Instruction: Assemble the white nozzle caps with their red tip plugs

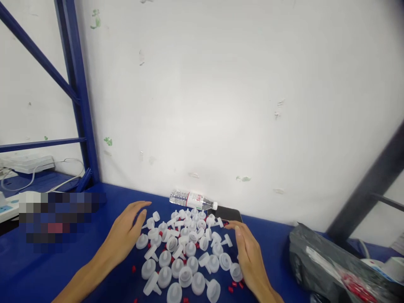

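Left hand (128,224), right hand (249,250) are curving open, gripping nothing | hasty inward pushing could be knocking white stemmed pieces (198,283) into bottle (195,200) near surface's (273,237) far edge

The label (195,201) on the bottle (192,200) beside the wall (195,105) bears red lettering. Its characters are illegible.
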Tool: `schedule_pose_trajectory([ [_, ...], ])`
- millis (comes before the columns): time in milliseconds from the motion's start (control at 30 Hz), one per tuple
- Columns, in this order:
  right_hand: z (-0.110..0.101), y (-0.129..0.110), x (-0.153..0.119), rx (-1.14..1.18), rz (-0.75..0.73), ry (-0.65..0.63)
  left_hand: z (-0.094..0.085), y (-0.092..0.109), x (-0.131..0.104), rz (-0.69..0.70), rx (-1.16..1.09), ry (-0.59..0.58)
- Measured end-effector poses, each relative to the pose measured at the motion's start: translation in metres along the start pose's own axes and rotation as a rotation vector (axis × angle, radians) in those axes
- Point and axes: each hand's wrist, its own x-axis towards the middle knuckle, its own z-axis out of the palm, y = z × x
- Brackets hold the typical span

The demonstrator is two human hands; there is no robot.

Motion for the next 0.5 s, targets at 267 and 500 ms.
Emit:
schedule_pose_trajectory([
  [267,-0.002,-0.006,0.001,-0.027,-0.024,0.001,0.056,0.063,0.091,0.286,0.048,-0.267],
  [500,0.0,-0.005,-0.001,-0.056,-0.053,0.006,0.112,0.101,0.132,0.501,0.333,-0.598],
])
